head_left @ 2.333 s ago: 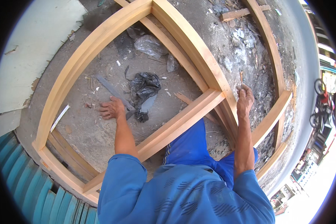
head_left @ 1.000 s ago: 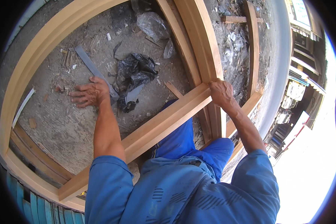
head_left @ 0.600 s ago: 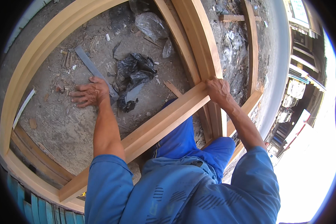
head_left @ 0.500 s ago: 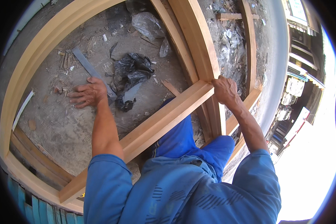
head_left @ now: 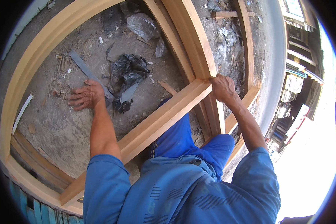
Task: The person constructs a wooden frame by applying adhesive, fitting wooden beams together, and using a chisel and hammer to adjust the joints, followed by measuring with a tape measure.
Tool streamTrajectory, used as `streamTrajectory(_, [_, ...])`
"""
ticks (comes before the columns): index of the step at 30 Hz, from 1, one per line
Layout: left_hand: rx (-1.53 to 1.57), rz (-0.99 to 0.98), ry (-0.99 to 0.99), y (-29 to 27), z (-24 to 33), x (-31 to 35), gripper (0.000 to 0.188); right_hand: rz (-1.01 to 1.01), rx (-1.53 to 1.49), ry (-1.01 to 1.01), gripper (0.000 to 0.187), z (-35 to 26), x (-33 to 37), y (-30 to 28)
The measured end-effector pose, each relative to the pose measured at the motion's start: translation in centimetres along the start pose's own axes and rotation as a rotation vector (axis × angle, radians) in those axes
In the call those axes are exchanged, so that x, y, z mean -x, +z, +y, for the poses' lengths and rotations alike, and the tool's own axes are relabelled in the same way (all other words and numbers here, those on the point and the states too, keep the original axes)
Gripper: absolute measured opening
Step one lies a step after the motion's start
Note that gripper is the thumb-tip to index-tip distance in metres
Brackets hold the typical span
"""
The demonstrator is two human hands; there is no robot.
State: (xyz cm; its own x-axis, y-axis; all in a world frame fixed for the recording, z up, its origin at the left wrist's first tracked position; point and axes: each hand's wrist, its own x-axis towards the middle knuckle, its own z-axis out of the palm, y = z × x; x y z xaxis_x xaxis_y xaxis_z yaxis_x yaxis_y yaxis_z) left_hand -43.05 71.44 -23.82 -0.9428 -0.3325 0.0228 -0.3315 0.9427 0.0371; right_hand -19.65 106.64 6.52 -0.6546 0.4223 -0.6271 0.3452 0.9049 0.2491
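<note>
A large wooden frame (head_left: 196, 48) stands before me, its long beams bent by the lens. A crosspiece (head_left: 153, 118) runs from its lower left to meet the right beam. My right hand (head_left: 223, 89) is closed at that joint, fingers curled over the beam's edge; their tips are partly hidden. My left hand (head_left: 86, 95) is stretched out above the ground inside the frame, fingers apart, holding nothing. Just beyond and beside it is a flat grey metal strip (head_left: 84, 67), whose lower end passes by the wrist. A crumpled black plastic bag (head_left: 128, 72) lies right of that hand.
Wood scraps and a clear plastic bag (head_left: 142, 27) litter the dirt ground. To the right, more timber (head_left: 246, 48) lies over debris beside a pale curved edge. Stacked items (head_left: 295, 82) stand farther right. Teal boards (head_left: 41, 209) border the lower left. My knees are beneath the crosspiece.
The view has shifted slightly, so the frame and ground sit a little further left. My left hand stays spread and my right hand stays at the joint.
</note>
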Motion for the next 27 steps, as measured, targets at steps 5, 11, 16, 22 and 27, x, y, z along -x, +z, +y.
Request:
streamTrajectory(5, [0.006,0.018,-0.001,0.0,-0.3,0.0,0.087,0.005,-0.035,-0.049,0.018,-0.1,-1.0,-1.5])
streamTrajectory(11, [0.029,-0.037,-0.010,-0.5,0.1,0.2,0.086,-0.043,-0.057,-0.074,0.013,0.5,-0.9,-0.1])
streamTrajectory(16, [0.012,0.053,0.004,0.0,-0.5,-0.1,0.088,0.036,-0.139,-0.088,0.009,-0.5,-0.1,-1.3])
streamTrajectory(22, [0.029,0.010,0.005,-0.5,0.6,0.2,0.087,0.168,-0.087,-0.164,0.009,0.2,-0.8,1.3])
streamTrajectory(27, [0.019,0.033,0.002,0.5,-0.4,-0.1,0.086,0.068,-0.104,-0.101,0.006,0.6,0.9,0.4])
